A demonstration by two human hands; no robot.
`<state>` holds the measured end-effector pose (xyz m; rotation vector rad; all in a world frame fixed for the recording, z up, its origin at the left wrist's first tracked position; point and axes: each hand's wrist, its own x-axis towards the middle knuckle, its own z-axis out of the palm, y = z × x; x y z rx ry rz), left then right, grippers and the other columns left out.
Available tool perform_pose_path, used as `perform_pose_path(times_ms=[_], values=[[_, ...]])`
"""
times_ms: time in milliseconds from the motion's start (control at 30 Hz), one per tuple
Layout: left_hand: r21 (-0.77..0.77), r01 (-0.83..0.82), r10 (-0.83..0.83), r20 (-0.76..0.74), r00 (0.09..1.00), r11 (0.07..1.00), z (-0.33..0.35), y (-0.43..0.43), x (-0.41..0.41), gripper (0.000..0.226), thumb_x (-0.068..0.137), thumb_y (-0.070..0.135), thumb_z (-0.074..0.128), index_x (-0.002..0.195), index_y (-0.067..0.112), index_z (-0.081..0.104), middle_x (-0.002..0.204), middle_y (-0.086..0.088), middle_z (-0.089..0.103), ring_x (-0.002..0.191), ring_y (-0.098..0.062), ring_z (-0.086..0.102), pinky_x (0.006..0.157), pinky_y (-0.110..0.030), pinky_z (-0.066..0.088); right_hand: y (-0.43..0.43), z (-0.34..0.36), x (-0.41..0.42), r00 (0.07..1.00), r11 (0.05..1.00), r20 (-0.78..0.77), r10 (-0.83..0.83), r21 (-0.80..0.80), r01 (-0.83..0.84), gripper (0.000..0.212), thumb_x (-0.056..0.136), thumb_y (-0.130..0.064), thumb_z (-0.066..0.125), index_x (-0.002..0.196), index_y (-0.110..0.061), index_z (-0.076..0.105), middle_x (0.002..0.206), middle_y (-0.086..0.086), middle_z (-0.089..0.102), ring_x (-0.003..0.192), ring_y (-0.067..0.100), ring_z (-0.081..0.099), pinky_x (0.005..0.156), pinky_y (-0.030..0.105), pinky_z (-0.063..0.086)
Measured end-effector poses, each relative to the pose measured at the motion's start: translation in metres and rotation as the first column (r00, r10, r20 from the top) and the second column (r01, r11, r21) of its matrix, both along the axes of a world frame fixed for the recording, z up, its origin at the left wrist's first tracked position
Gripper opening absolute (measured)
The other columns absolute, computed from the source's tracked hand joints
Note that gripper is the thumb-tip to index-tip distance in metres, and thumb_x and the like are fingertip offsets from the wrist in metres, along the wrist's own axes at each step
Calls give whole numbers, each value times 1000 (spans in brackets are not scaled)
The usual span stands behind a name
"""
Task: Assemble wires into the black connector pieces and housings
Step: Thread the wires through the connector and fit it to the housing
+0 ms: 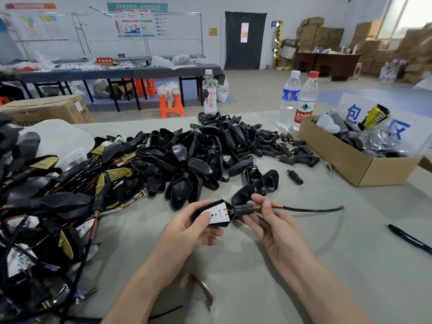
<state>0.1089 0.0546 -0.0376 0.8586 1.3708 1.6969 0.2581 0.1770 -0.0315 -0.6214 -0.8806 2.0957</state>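
Black angular plastic housing (pixel 223 225) with white LED board (pixel 221 212) inside is gripped in left hand (pixel 187 232), held over grey table (pixel 304 277); fingers curled under it, thumb pressing on the board. Black cylindrical connector stem (pixel 243 209) with brass threaded end sticks out of housing's right tip; right hand (pixel 278 232) pinches the brass end between thumb and forefinger. Black-sheathed wire (pixel 311 209) with red core trails right from the pinch. Behind: big heap of empty black housings (pixel 187 155); small black connector pieces (pixel 287 150) beside it, too many to count. Three clear water bottles; one label reads 白开 (pixel 209 92), one blue label (pixel 289 99), one red-capped, 农夫山 (pixel 306 101). One open cardboard box (pixel 350 164); one black pen (pixel 409 239).
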Motion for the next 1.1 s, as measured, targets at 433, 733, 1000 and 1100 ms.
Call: perform_pose_path(times_ms=[433, 733, 1000, 1100], values=[[54, -96, 90, 109, 990, 994, -3, 3, -3, 23, 89, 24, 61, 108, 23, 75, 99, -18, 74, 75, -28, 69, 65, -30, 56, 5, 8, 3, 993, 973, -85, -86, -221, 65, 38, 102, -38, 48, 109, -3, 63, 106, 22, 74, 93, 28, 75, 76, 31, 63], [11, -116, 115, 50, 992, 993, -6, 4, -2, 21, 87, 28, 60, 102, 27, 74, 95, -18, 74, 75, -30, 70, 65, -31, 56, 7, 8, 5, 997, 989, -13, -71, -133, 68, 43, 109, -32, 32, 111, -5, 66, 105, 19, 75, 85, 24, 76, 70, 31, 63], [20, -152, 151, 12, 988, 988, -4, 5, 2, 25, 100, 14, 54, 99, 26, 75, 90, -17, 74, 72, -30, 69, 63, -31, 57, 4, 5, -2, 985, 996, 161, -56, 82, 44, 38, 108, -29, 37, 107, -7, 67, 95, 12, 77, 71, 20, 71, 59, 28, 58], [6, -152, 152, -26, 988, 988, -4, 5, 4, 30, 103, 6, 48, 102, 23, 73, 89, -17, 74, 70, -30, 69, 61, -32, 56, 2, 2, -4, 978, 990, 206, -27, 144, -3, 37, 107, -29, 39, 107, -6, 69, 100, 17, 76, 77, 26, 72, 60, 28, 58]])
